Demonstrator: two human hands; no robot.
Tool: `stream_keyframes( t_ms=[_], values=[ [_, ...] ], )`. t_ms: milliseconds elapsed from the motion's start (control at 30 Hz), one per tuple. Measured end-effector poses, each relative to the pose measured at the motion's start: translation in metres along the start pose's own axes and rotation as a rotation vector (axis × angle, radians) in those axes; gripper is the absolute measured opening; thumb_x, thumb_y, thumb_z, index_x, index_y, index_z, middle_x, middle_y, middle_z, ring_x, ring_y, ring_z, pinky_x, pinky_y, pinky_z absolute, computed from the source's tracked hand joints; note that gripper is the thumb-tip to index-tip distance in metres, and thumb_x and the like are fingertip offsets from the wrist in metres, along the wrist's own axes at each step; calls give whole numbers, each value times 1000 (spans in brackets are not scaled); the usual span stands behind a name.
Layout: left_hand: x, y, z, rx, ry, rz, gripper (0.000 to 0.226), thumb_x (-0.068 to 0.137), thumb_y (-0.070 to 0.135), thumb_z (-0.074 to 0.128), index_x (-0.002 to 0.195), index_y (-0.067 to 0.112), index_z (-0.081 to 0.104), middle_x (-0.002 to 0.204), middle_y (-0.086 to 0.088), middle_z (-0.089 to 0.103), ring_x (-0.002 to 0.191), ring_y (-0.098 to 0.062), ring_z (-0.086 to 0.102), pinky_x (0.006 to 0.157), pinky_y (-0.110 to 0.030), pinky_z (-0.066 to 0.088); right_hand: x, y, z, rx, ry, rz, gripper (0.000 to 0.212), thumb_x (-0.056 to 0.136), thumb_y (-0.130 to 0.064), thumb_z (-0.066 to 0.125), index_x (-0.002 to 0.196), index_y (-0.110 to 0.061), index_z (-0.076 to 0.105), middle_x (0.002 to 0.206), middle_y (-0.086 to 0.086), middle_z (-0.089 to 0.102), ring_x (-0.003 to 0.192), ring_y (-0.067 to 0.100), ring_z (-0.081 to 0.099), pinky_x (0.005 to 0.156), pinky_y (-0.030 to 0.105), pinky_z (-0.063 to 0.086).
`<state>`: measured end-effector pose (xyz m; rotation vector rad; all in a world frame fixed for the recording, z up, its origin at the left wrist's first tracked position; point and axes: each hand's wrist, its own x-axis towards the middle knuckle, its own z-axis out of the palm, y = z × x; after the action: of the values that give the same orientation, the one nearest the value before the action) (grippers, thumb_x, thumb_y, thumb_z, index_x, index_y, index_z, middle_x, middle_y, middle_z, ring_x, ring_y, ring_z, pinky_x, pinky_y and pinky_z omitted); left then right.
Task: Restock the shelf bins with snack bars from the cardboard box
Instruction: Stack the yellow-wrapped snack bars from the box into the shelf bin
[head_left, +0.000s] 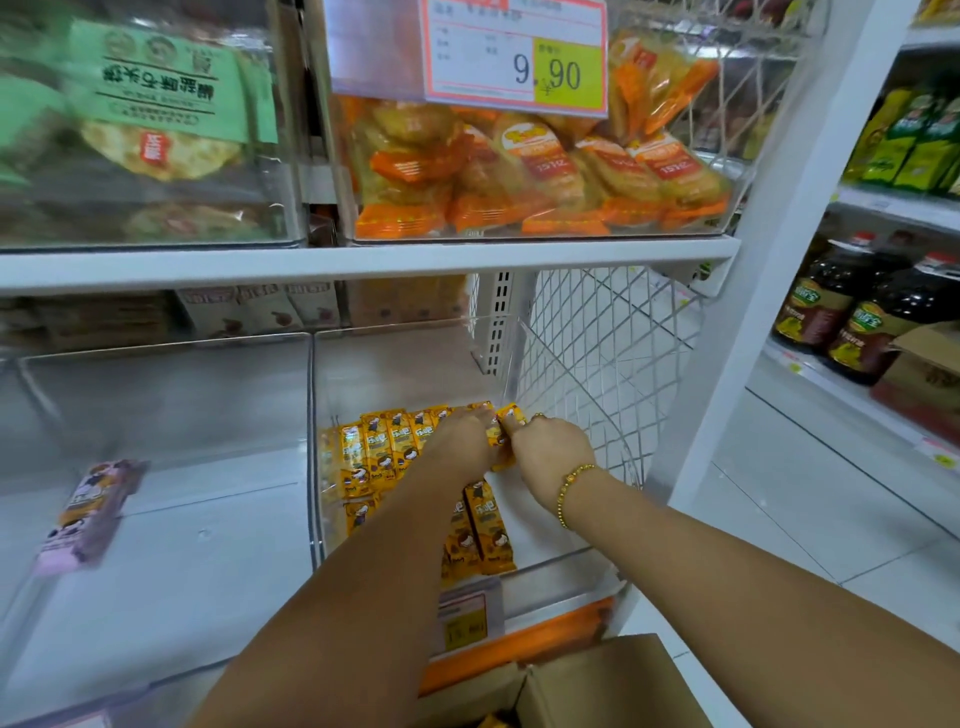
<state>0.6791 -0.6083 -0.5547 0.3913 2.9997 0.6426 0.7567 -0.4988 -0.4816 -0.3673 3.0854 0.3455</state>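
Our left hand (462, 441) and right hand (550, 452) meet on one yellow snack bar (501, 436). The fingers of both curl onto it and pinch it inside the clear bin (415, 358). Its long axis runs away from us, toward the bin's back wall. Just left of the fingers, a row of bars (384, 447) lies side by side, pointing the same way. Below the fingers, nearest us, the cardboard box (597, 680) stands open.

There are 2 hands (462, 441) (550, 453), 1 bracelet (569, 491), 1 purple bar (88, 514) and 2 lower-shelf bins (156, 395) (395, 374).
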Motion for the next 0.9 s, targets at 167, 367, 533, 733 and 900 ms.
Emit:
stream_keyframes(
  t_ms=[167, 367, 533, 733, 900],
  values=[
    [1, -3, 3, -18, 45, 12, 59, 91, 18, 57, 146, 12, 35, 153, -7, 31, 141, -24, 26, 114, -34, 24, 17, -10, 3, -8, -45, 16, 28, 98, -7, 40, 121, -5, 56, 124, 11, 57, 116, 27, 54, 87, 32, 46],
    [3, -7, 5, -47, 37, 0, 48, 86, 17, 63, 132, 16, 51, 144, -8, 44, 134, -25, 36, 109, -38, 33, 36, -10, -2, -110, -138, -14, 32, 100, -11, 38, 127, -7, 54, 132, 7, 53, 122, 24, 51, 93, 31, 44],
    [4, -9, 3, -92, 10, 15, 70, 83, 26, 71, 144, 12, 39, 153, -6, 32, 141, -23, 28, 113, -34, 27, 33, -5, -4, -284, -193, -94, 30, 100, -19, 43, 127, -10, 53, 131, 3, 54, 123, 20, 50, 96, 27, 41],
    [5, -9, 4, -92, -38, -18, 74, 78, 28, 75, 143, 17, 41, 150, -4, 37, 137, -24, 33, 109, -39, 33, 34, 4, -2, -296, -62, -178, 23, 96, -10, 44, 74, -10, 50, 106, 5, 63, 108, 25, 59, 74, 29, 38],
    [2, -7, 2, -130, -39, -32, 77, 78, 29, 76, 145, 18, 39, 149, -6, 38, 136, -25, 34, 109, -39, 33, 39, 5, -4, -251, -30, -154, 23, 94, -7, 47, 71, -8, 47, 110, 12, 62, 104, 29, 60, 70, 31, 38]
  ],
)
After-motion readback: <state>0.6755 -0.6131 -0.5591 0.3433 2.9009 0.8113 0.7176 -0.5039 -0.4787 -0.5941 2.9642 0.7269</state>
